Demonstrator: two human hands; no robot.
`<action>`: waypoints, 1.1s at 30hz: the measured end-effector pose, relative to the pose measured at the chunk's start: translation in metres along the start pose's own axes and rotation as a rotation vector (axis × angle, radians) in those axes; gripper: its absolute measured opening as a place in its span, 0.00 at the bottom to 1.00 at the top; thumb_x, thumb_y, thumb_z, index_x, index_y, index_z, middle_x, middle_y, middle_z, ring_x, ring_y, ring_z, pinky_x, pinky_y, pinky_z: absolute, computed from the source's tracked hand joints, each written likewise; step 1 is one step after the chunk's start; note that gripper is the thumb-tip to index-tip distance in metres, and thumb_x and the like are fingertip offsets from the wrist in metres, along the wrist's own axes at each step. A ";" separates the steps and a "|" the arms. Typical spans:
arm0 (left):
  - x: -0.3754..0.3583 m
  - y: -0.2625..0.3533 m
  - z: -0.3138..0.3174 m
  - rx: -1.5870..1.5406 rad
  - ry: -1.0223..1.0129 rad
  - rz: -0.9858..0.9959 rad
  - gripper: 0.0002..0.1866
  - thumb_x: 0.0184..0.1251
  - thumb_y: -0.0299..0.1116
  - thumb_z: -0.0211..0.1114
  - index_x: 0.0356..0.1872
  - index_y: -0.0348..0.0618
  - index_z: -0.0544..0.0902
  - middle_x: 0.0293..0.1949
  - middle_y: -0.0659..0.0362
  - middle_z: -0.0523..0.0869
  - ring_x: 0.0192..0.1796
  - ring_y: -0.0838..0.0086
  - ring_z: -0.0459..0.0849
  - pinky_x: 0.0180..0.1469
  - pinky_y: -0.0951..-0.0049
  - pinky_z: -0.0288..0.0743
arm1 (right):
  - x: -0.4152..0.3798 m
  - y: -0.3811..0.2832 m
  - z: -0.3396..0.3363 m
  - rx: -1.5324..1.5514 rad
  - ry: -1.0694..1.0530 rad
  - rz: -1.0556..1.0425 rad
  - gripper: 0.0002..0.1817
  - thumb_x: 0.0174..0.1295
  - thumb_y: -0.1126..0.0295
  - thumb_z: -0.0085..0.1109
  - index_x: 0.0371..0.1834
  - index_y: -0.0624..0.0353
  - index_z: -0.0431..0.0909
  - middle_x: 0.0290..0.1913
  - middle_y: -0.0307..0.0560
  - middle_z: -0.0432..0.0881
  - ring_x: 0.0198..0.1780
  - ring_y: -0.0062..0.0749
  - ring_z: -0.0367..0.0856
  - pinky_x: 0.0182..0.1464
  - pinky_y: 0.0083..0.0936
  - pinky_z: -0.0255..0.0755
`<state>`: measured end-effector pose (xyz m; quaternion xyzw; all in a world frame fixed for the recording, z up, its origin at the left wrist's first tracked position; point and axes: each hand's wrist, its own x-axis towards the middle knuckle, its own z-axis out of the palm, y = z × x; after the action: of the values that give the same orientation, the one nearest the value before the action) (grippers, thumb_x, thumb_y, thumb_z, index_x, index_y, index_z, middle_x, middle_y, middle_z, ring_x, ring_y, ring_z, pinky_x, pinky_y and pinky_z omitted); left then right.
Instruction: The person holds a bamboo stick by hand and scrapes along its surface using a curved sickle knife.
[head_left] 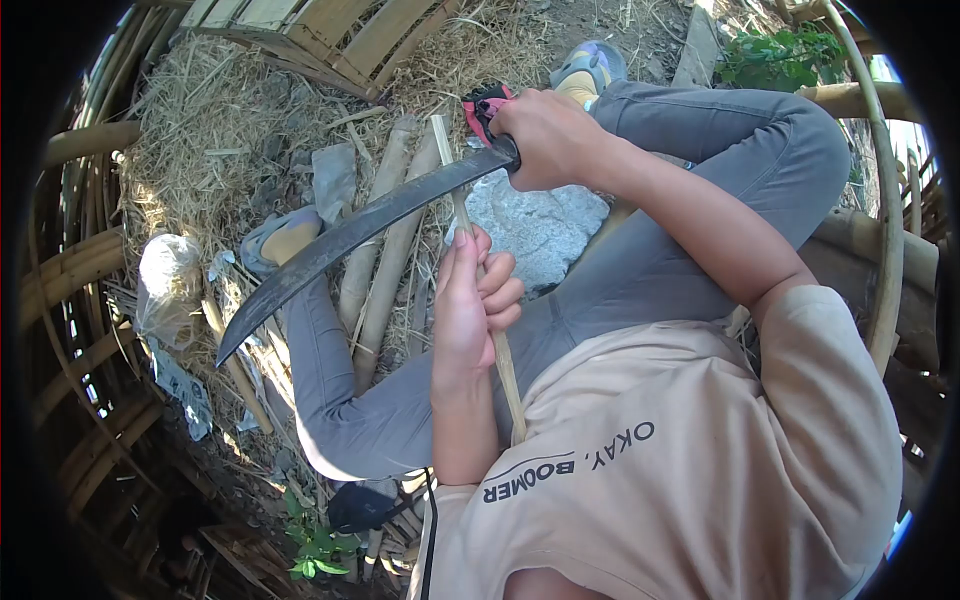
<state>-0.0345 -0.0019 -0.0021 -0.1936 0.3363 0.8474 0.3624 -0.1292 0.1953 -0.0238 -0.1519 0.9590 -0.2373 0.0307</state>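
From the head view, the right hand (548, 138) gripped a long knife (350, 237), its blade laid across a thin bamboo strip (478, 270) clenched upright in the left hand (470, 300). Shaving well probably meant shallow strokes, away from fingers.

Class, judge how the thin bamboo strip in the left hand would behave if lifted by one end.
The bamboo strip looks long and thin, so probably light and springy, bending rather than flopping. It seems flat-sided, so unlikely to roll.
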 end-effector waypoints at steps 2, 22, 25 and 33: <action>-0.003 0.000 0.001 -0.008 -0.006 0.008 0.15 0.83 0.49 0.44 0.34 0.55 0.65 0.19 0.74 0.56 0.17 0.92 0.47 0.14 0.87 0.37 | 0.003 0.001 -0.006 0.006 0.020 0.040 0.12 0.33 0.71 0.65 0.25 0.61 0.83 0.25 0.57 0.82 0.34 0.55 0.83 0.39 0.44 0.77; -0.005 0.012 -0.017 -0.153 -0.222 -0.007 0.16 0.85 0.46 0.40 0.35 0.52 0.64 0.19 0.72 0.58 0.16 0.92 0.50 0.13 0.88 0.41 | 0.019 0.092 -0.046 -0.031 0.431 0.109 0.19 0.53 0.61 0.69 0.41 0.67 0.85 0.30 0.61 0.85 0.34 0.53 0.86 0.39 0.38 0.79; -0.001 0.012 -0.028 -0.329 -0.327 -0.051 0.15 0.85 0.46 0.39 0.37 0.50 0.64 0.20 0.70 0.59 0.17 0.90 0.51 0.14 0.88 0.44 | 0.013 0.053 -0.042 0.031 0.283 0.125 0.17 0.51 0.62 0.68 0.39 0.63 0.86 0.29 0.59 0.85 0.34 0.52 0.86 0.40 0.39 0.78; 0.010 0.027 -0.050 -0.588 -0.499 0.028 0.18 0.82 0.49 0.45 0.45 0.43 0.64 0.21 0.66 0.61 0.17 0.87 0.55 0.14 0.86 0.51 | 0.009 0.032 -0.035 -0.022 0.099 0.109 0.18 0.50 0.59 0.69 0.42 0.58 0.88 0.31 0.58 0.86 0.37 0.53 0.86 0.43 0.42 0.79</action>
<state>-0.0569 -0.0467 -0.0313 -0.0723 -0.0170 0.9337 0.3503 -0.1510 0.2346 -0.0078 -0.0880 0.9687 -0.2320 -0.0056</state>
